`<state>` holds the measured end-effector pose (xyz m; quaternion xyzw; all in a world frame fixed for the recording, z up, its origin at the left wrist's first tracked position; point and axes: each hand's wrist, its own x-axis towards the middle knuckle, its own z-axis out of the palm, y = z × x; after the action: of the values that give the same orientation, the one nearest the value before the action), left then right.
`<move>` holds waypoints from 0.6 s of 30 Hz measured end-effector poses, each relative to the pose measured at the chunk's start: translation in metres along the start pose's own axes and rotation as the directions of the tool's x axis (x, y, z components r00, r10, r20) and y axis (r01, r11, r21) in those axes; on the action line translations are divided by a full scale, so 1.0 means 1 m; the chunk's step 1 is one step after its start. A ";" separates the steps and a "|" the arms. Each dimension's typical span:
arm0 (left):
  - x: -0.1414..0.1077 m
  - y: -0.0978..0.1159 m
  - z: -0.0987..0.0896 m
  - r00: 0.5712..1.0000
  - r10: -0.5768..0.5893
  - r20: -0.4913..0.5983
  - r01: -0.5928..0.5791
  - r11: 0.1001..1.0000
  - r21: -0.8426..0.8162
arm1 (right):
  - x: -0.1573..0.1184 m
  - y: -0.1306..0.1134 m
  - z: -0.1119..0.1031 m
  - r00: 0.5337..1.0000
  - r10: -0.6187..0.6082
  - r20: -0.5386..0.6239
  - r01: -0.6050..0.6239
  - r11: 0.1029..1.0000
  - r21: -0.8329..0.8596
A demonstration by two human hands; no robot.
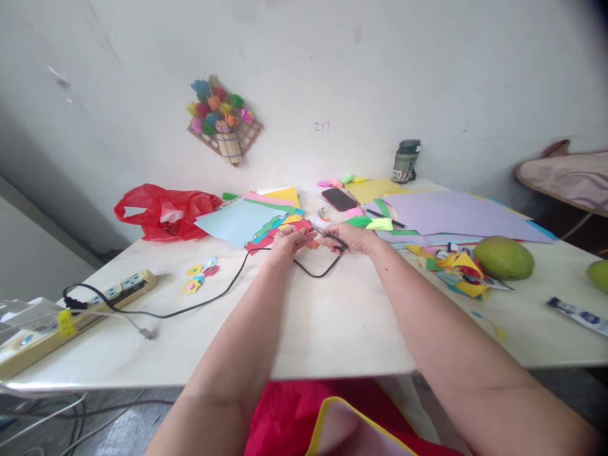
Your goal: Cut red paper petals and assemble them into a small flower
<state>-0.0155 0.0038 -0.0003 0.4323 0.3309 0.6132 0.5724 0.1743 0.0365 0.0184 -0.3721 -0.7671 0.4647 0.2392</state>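
Note:
Both my hands are together over the middle of the white table. My right hand [349,239] is closed round the dark handles of scissors [336,240], whose blades point left toward my other hand. Between the fingers of my left hand [291,242] is a small piece, pinched near the blades; its shape is hard to make out. A bit of orange [313,244] shows between the hands. Red paper with a wavy edge [266,240] lies just behind my left hand. A black cord [228,288] runs from the left and loops below both hands.
Left are a power strip [85,316], small paper flowers [192,286] and a red plastic bag [175,212]. Coloured sheets [451,214], a phone [338,199] and a bottle [406,161] stand or lie behind. Paper scraps [463,272], a green fruit [504,258] and a tube [577,315] are right.

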 end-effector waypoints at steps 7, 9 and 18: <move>-0.001 0.001 0.001 1.000 -0.013 0.004 0.013 1.000 -0.003 | -0.001 -0.003 0.002 1.000 0.016 -0.012 -0.016 1.000 0.010; -0.001 0.002 0.002 1.000 -0.015 0.006 0.015 1.000 -0.008 | -0.001 -0.003 0.002 1.000 0.025 -0.012 -0.025 1.000 0.016; -0.002 0.002 0.003 0.999 -0.049 0.012 0.049 0.999 -0.015 | -0.003 -0.008 0.002 0.998 0.050 -0.025 -0.050 0.999 0.004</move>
<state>-0.0135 0.0013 0.0028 0.4232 0.3335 0.5990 0.5925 0.1719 0.0307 0.0241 -0.3968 -0.7537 0.4669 0.2379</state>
